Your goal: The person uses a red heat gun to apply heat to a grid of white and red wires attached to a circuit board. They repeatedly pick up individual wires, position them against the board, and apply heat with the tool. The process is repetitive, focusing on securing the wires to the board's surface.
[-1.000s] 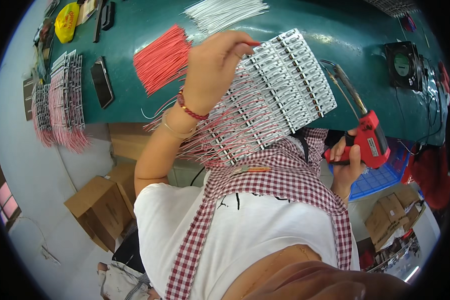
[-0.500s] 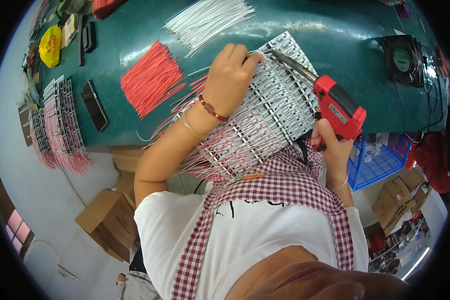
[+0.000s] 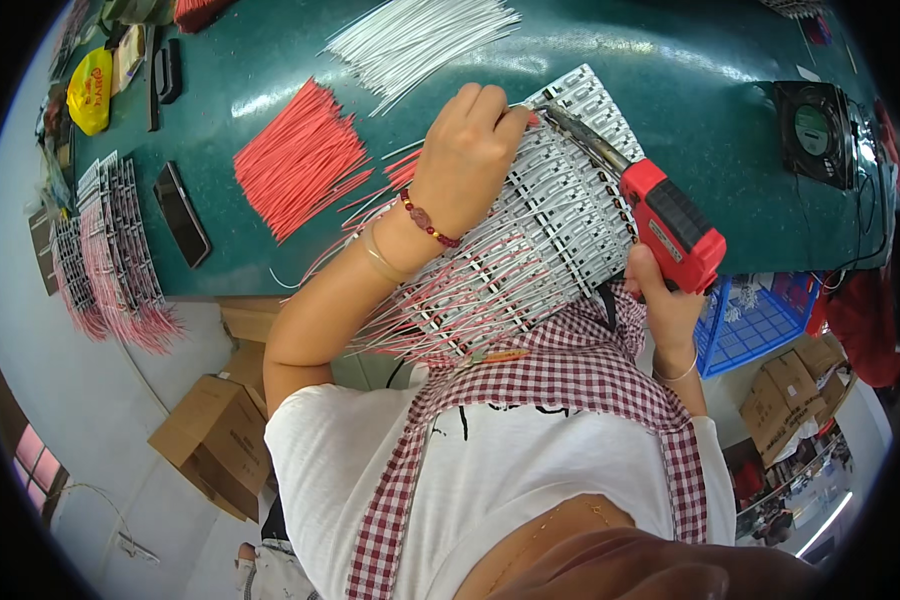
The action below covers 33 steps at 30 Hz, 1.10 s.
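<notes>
My left hand [image 3: 470,150], closed in a pinch, holds a red wire whose tip shows at its fingertips, over the far end of a panel of small white boards [image 3: 575,215]. Several rows of the panel carry red and white wires [image 3: 460,300] that hang toward me. My right hand [image 3: 665,305] grips the handle of a red and black soldering gun [image 3: 675,225]. The gun's long tip slants to the far left and ends close beside the left fingertips, over the panel. Whether the tip touches the wire is too small to tell.
Left of the panel lie a red wire bundle [image 3: 300,160], a phone [image 3: 182,213] and wired panels [image 3: 120,240]. White wires [image 3: 425,45] lie at the far side. A black fan [image 3: 815,135] stands at right on the green table [image 3: 710,110]. A blue crate [image 3: 755,325] sits below the table edge.
My left hand and the soldering gun's tip have shifted slightly to the right along the panel's far end. The whole view has also shifted a little. Both holds stay the same.
</notes>
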### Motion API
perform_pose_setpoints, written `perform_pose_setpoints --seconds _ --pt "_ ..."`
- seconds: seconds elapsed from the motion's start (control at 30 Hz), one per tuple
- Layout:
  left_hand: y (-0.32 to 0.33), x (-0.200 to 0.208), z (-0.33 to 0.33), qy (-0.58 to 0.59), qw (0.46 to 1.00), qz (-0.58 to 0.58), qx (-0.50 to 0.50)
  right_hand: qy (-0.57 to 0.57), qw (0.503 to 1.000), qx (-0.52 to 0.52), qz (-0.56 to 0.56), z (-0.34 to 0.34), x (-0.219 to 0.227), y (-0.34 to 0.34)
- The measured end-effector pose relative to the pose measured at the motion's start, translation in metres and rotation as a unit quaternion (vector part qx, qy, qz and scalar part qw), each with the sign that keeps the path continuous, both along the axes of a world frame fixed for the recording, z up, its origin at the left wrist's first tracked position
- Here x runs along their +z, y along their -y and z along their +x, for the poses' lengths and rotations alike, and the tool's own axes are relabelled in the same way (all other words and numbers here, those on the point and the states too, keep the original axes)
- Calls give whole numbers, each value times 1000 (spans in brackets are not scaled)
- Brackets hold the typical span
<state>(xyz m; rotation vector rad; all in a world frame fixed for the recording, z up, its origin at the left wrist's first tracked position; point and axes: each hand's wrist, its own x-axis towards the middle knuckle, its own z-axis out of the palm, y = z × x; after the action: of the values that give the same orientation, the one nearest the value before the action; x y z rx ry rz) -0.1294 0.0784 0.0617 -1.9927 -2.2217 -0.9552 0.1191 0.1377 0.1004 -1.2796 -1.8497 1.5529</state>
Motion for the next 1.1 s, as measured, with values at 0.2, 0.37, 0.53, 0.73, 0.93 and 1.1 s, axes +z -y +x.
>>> perform_pose_setpoints --seconds 0.2,0.37,0.53,0.73,0.93,1.1 --pt "-1 0 0 -8 1000 -8 2 12 999 -32 -38 7 11 4" --pt "-2 4 0 -33 999 -31 -6 1 997 -51 -65 10 13 6" --pt "-1 13 1 -61 998 -5 9 -43 994 -62 -80 12 13 9" --pt "3 2 14 -21 1000 15 -16 -48 994 -60 -79 15 8 13" --pt "2 2 15 -16 1000 3 -11 -32 994 -69 -78 14 4 14" --pt "4 1 15 -6 1000 12 0 -23 996 -54 -69 15 2 14"
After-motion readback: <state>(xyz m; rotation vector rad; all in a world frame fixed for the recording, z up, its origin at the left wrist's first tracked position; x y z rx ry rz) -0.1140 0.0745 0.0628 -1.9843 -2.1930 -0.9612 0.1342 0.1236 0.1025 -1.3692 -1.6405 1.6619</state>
